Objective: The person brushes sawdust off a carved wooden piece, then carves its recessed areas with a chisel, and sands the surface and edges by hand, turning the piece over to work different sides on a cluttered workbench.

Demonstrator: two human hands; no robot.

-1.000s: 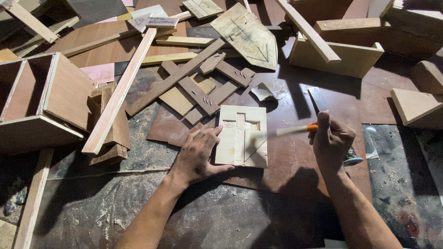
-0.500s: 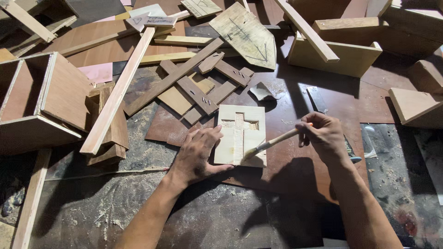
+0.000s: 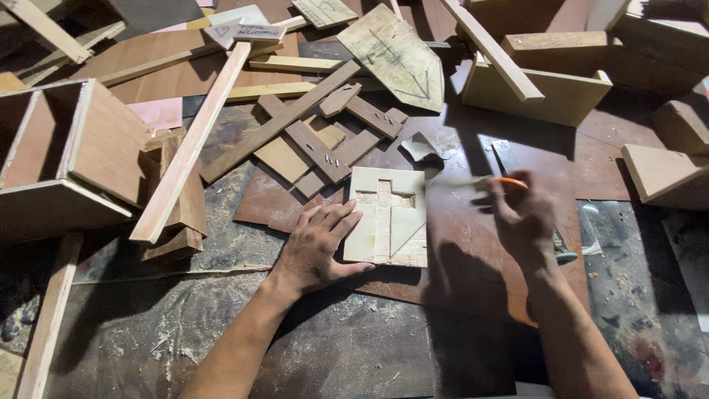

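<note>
**Steadying a cross-carved panel amid the offcuts**

Sprawling across the whole scene is a scuffed, dusty work surface (image 3: pixel 354 340), littered with timber. On its left side sits an open plywood box (image 3: pixel 66 155), the biggest single piece, with a long pale batten (image 3: pixel 193 140) leaning across its right edge. Far right, a second box of pale wood (image 3: pixel 546 92) stands with a slat laid over it. Between them, a reddish-brown sheet (image 3: pixel 473 251) lies flat under the work, and just beyond it a nailed lattice of dark strips (image 3: pixel 317 140) and a pointed board with pencil lines (image 3: pixel 399 55) rest among the scraps.

On the brown sheet, near the middle, lies the square pale panel (image 3: pixel 389 216) with a cross shape cut into its face. The left hand (image 3: pixel 319 247) is spread flat and open, fingers fanned out, its fingertips pressing the panel's left edge and holding nothing. The right hand (image 3: pixel 526 218) hovers just right of the panel, curled closed around a slim tool with an orange handle (image 3: pixel 509 182); its pale front end is blurred, pointing left toward the panel's far right corner, so I can't tell whether it touches the wood.
</note>
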